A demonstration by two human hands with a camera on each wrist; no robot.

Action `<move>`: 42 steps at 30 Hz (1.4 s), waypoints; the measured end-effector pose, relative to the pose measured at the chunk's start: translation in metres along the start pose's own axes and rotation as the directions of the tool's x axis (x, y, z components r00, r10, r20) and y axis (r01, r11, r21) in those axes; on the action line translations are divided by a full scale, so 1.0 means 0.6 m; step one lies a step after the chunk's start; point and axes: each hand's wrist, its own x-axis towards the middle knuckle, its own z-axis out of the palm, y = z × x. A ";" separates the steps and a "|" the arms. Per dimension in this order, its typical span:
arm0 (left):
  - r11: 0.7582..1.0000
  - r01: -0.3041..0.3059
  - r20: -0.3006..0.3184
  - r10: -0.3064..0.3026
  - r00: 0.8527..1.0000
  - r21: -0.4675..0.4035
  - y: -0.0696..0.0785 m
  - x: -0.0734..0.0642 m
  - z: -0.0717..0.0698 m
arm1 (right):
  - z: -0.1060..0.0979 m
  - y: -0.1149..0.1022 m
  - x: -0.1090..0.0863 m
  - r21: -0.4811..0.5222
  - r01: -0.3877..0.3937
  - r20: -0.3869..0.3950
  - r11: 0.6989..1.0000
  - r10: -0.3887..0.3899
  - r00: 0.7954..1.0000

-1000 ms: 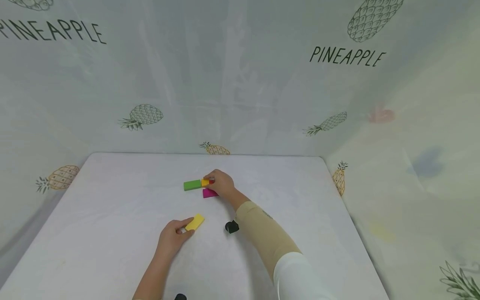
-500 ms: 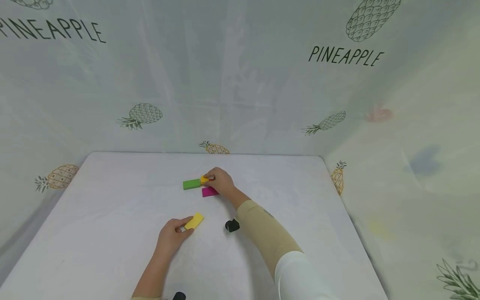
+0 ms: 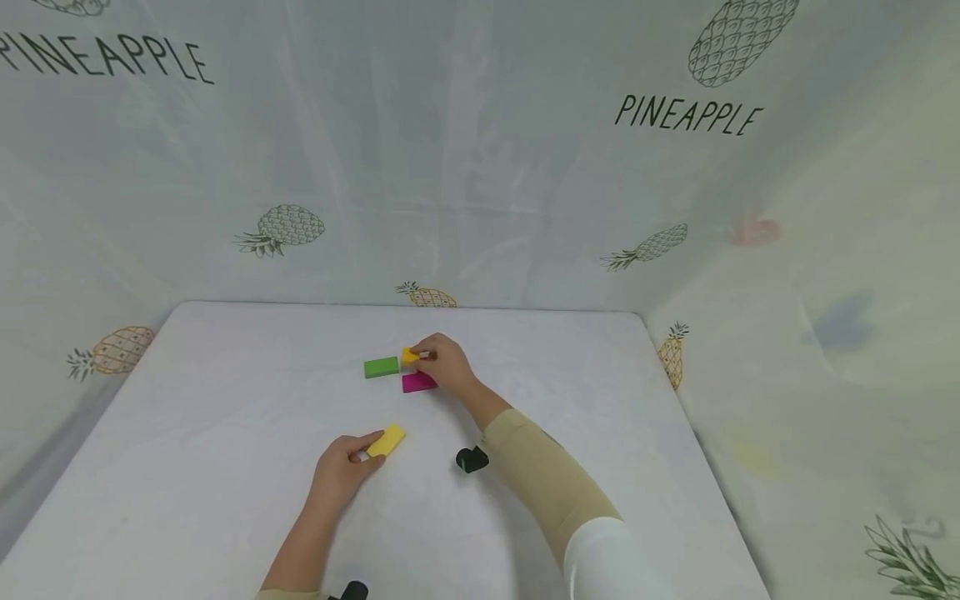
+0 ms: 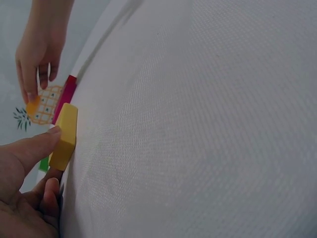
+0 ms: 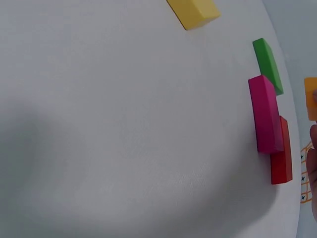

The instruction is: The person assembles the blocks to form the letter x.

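My left hand (image 3: 342,475) pinches a yellow block (image 3: 386,441) between thumb and fingers, low over the white table. In the left wrist view the thumb presses one face of it. Farther off, my right hand (image 3: 447,367) holds an orange block (image 3: 409,356) by its end, raised above the table. Below that hand lie a magenta block (image 3: 417,382) and a green block (image 3: 382,367). A red block (image 5: 282,158) shows beside the magenta one in the right wrist view; in the head view the right hand hides it.
The white table (image 3: 225,433) has its far edge behind the blocks, against a curtain printed with pineapples (image 3: 291,226). A black wrist device (image 3: 472,459) sits under the right forearm; another black device (image 3: 353,591) is by the left forearm.
My right hand has raised the orange block a little, and a gap now shows between it and the green block. The left hand keeps its hold on the yellow block, nearly still.
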 end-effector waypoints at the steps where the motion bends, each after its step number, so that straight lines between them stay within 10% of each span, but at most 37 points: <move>1: 1.000 -0.002 -0.002 0.002 1.000 0.003 0.000 0.000 0.000 | -0.001 0.000 -0.003 0.008 0.001 -0.001 1.000 -0.001 1.000; 42: 1.000 -0.003 0.013 0.003 1.000 0.022 0.000 0.001 -0.001 | 0.026 -0.011 -0.113 0.252 0.053 -0.123 0.966 -0.022 0.992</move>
